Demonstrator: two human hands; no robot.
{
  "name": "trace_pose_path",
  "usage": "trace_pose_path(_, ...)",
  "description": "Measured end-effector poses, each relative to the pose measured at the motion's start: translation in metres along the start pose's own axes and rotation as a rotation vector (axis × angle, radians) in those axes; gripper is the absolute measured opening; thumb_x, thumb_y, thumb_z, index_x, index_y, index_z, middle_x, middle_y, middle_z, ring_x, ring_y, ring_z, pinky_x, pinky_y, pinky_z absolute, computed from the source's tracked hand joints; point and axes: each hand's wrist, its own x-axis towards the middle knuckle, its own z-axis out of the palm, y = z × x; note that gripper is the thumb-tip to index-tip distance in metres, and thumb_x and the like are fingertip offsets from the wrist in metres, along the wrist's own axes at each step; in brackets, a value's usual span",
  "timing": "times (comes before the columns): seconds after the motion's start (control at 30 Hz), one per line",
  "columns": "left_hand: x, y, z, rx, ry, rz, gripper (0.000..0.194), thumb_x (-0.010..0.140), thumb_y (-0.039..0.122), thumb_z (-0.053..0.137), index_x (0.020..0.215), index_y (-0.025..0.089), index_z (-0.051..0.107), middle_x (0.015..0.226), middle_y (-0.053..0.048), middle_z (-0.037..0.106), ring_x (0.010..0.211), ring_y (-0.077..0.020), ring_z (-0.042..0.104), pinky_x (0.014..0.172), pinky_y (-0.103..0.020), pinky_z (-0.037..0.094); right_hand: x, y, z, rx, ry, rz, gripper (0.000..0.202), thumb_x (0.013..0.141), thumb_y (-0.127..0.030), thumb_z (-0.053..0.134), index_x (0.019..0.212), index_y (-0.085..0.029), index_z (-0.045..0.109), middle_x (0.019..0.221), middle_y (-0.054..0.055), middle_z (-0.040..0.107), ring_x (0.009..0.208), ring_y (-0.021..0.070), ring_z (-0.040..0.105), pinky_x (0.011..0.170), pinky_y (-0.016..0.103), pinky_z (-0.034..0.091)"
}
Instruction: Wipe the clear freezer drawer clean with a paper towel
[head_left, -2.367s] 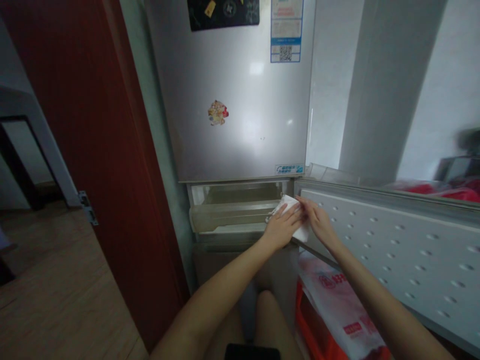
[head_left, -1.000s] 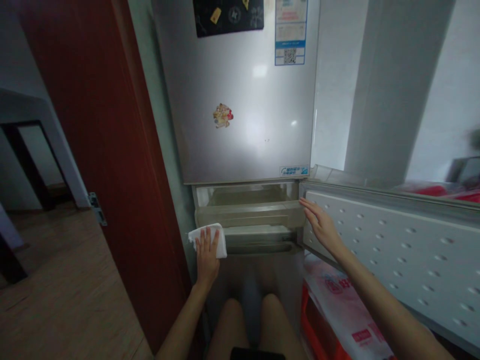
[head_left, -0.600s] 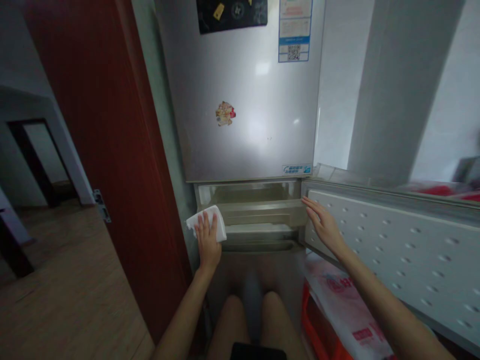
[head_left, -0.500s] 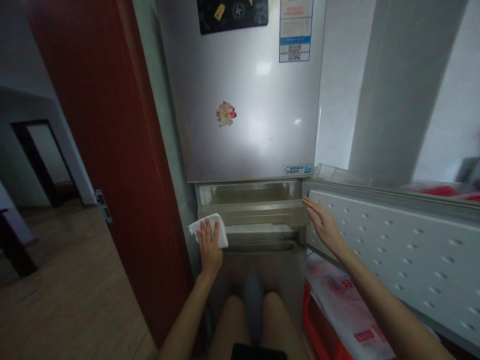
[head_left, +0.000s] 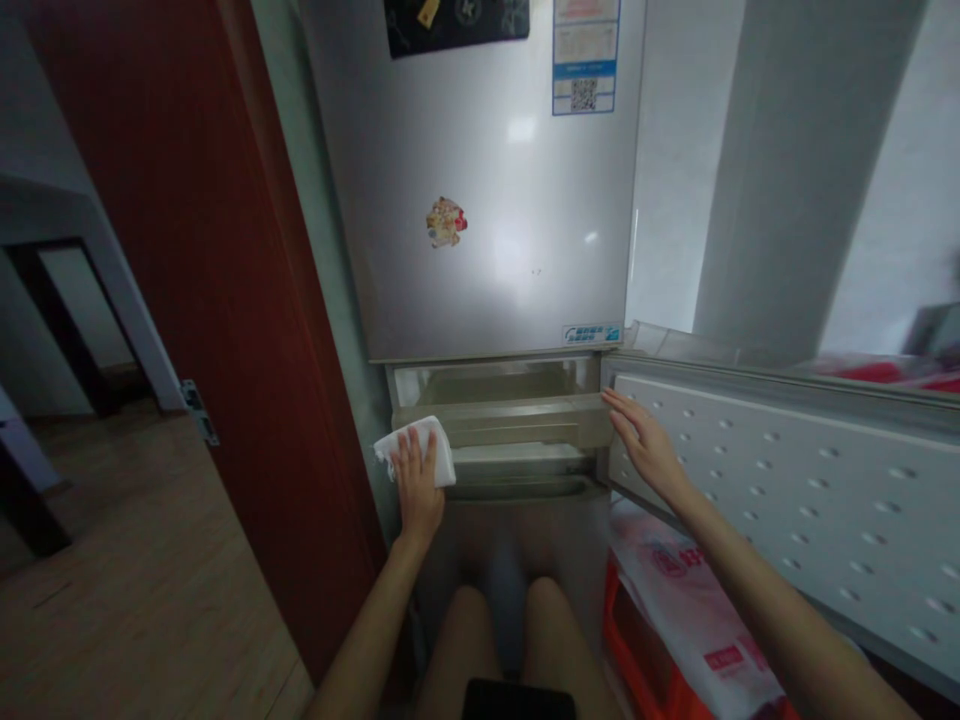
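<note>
At fridge compartment's left front corner, left hand (head_left: 417, 490) presses folded white cloth (head_left: 435, 455) flat, fingers spread, against the frame. Right hand (head_left: 643, 448), open and flat, holds nothing, bracing drawer's (head_left: 517, 421) right end beside open door (head_left: 787, 490).

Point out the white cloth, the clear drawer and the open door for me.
white cloth (head_left: 439, 462): head view, bare right edge beside the left hand.
clear drawer (head_left: 517, 420): head view, middle of its front lip.
open door (head_left: 787, 480): head view, dimpled white inner panel.

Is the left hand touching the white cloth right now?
Touching. The head view shows the left hand pressed flat on the white cloth, fingers overlapping it.
</note>
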Motion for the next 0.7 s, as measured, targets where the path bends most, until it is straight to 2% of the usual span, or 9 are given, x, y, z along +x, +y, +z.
trace_pose_path(0.1, 0.005, 0.004, -0.006, -0.015, -0.009, -0.009, 0.085, 0.084, -0.004, 0.038, 0.155, 0.028, 0.003, 0.162, -0.008, -0.002, 0.148, -0.0298, -0.003, 0.116, -0.062, 0.01, 0.0, -0.002, 0.001, 0.0, 0.001, 0.001, 0.047, 0.095, -0.048, 0.039, 0.127, -0.021, 0.061, 0.138, 0.013, 0.059, 0.13, 0.0253, 0.052, 0.114, 0.053, 0.033)
trace_pose_path(0.2, 0.005, 0.009, -0.004, -0.014, 0.001, -0.026, 0.088, 0.081, -0.007, 0.036, 0.155, 0.028, 0.003, 0.162, -0.008, -0.003, 0.148, -0.0295, -0.005, 0.116, -0.063, 0.01, -0.001, -0.002, 0.002, 0.006, 0.011, 0.001, 0.047, 0.095, -0.048, 0.04, 0.127, -0.021, 0.061, 0.137, 0.013, 0.059, 0.13, 0.0253, 0.052, 0.114, 0.053, 0.033)
trace_pose_path(0.33, 0.01, 0.03, 0.005, -0.028, -0.001, -0.019, 0.091, 0.076, -0.009, 0.036, 0.155, 0.025, 0.006, 0.161, -0.01, -0.001, 0.148, -0.0298, -0.005, 0.115, -0.064, 0.009, -0.001, -0.001, 0.002, 0.019, 0.03, 0.003, 0.045, 0.096, -0.048, 0.038, 0.126, -0.024, 0.062, 0.136, 0.01, 0.06, 0.128, 0.0241, 0.054, 0.114, 0.053, 0.034)
trace_pose_path(0.43, 0.02, 0.06, 0.011, -0.049, -0.052, 0.058, 0.09, 0.075, -0.009, 0.036, 0.155, 0.025, 0.012, 0.161, -0.01, 0.008, 0.148, -0.0285, -0.003, 0.116, -0.064, 0.009, 0.001, -0.002, 0.001, 0.016, 0.037, 0.013, 0.048, 0.096, -0.05, 0.035, 0.121, -0.023, 0.065, 0.133, 0.011, 0.063, 0.126, 0.0247, 0.056, 0.112, 0.054, 0.036)
trace_pose_path(0.53, 0.032, 0.099, 0.017, -0.053, -0.122, 0.147, 0.086, 0.077, -0.007, 0.037, 0.154, 0.026, 0.017, 0.16, -0.009, 0.018, 0.148, -0.0269, 0.002, 0.116, -0.061, 0.013, 0.004, -0.005, -0.002, 0.022, 0.018, 0.039, 0.051, 0.096, -0.052, 0.033, 0.119, -0.023, 0.067, 0.131, 0.01, 0.064, 0.126, 0.0249, 0.056, 0.113, 0.054, 0.035)
trace_pose_path(0.7, 0.051, 0.158, 0.029, -0.052, -0.201, 0.355, 0.073, 0.085, -0.001, 0.036, 0.152, 0.024, 0.024, 0.159, -0.006, 0.023, 0.148, -0.0258, 0.014, 0.116, -0.057, 0.024, 0.009, -0.009, -0.007, 0.03, 0.006, 0.087, 0.056, 0.094, -0.056, 0.032, 0.115, -0.02, 0.07, 0.127, 0.012, 0.067, 0.127, 0.0263, 0.055, 0.114, 0.051, 0.035)
